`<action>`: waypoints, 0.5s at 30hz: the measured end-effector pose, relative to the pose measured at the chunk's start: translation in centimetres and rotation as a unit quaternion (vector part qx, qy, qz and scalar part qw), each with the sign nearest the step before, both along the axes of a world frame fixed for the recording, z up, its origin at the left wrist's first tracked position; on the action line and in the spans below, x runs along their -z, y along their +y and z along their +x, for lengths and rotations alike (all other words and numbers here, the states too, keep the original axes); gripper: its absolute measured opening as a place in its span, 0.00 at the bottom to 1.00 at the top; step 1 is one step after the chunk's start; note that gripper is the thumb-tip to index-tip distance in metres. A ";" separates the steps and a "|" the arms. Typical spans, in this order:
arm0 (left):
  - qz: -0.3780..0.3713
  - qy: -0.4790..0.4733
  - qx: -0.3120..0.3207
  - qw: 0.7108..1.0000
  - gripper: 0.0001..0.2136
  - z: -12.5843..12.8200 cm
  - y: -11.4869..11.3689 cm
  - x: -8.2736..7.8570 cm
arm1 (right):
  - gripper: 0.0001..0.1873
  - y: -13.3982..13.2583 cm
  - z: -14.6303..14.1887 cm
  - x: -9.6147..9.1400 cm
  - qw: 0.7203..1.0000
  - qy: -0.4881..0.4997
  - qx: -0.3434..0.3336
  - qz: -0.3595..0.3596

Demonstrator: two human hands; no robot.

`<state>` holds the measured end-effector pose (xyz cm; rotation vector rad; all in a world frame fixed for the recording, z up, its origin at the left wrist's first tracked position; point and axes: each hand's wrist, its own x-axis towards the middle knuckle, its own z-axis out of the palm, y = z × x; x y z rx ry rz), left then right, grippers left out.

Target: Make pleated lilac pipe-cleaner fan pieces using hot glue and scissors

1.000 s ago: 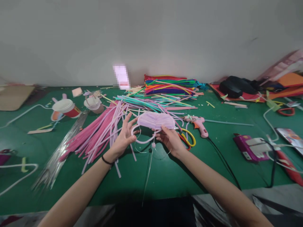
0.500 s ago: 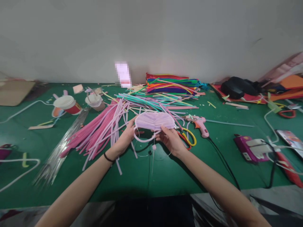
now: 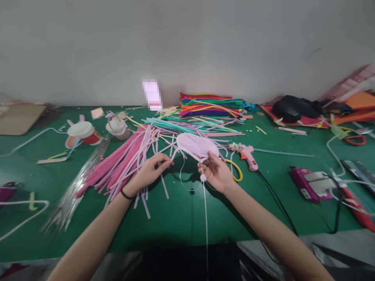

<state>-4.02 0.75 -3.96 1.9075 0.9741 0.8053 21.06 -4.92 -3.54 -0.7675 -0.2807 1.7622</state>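
Note:
A lilac oval piece made of pipe cleaners [image 3: 195, 144] is held up off the table, tilted down to the right. My right hand [image 3: 216, 171] is closed on its lower right edge, thumb in front. Below the piece hang a small lilac pompom [image 3: 203, 178], a long white string [image 3: 206, 218] and a thin clear loop of thread. My left hand [image 3: 154, 169] is left of the piece, thumb and forefinger pinched at a lilac pipe cleaner [image 3: 175, 155] that slants up towards the piece's left end. Yellow-handled scissors [image 3: 238, 171] lie partly hidden behind my right hand.
Pink and lilac pipe cleaners [image 3: 123, 164] spread out at left beside silver wires [image 3: 70, 199]. Bundled coloured pipe cleaners [image 3: 211, 105] lie at the back. A pink glue gun [image 3: 249, 156] with a black cord, a purple power adapter [image 3: 306, 183] and lidded cups [image 3: 84, 132] stand around.
My left hand has let go of the oval piece and moved down and left, now pinching a pipe cleaner. My right hand has tilted the piece; the curved strip below it no longer shows.

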 end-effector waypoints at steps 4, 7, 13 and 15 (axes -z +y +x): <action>0.065 0.023 -0.052 0.996 0.12 -2.0 1.4 -0.6 | 0.09 0.3 0.7 -0.5 1.000 0.004 0.017 0.011; 0.091 0.047 -0.086 0.991 0.13 -3.3 2.2 -1.1 | 0.10 0.4 0.9 -0.9 0.999 -0.024 0.035 0.017; 0.074 0.051 -0.140 0.986 0.18 -3.4 2.0 -1.6 | 0.11 0.0 0.4 -0.4 0.990 -0.119 0.005 0.078; 0.034 -0.021 -0.113 0.993 0.22 -2.5 1.6 -1.8 | 0.12 -0.2 0.0 0.0 0.984 -0.143 -0.048 0.093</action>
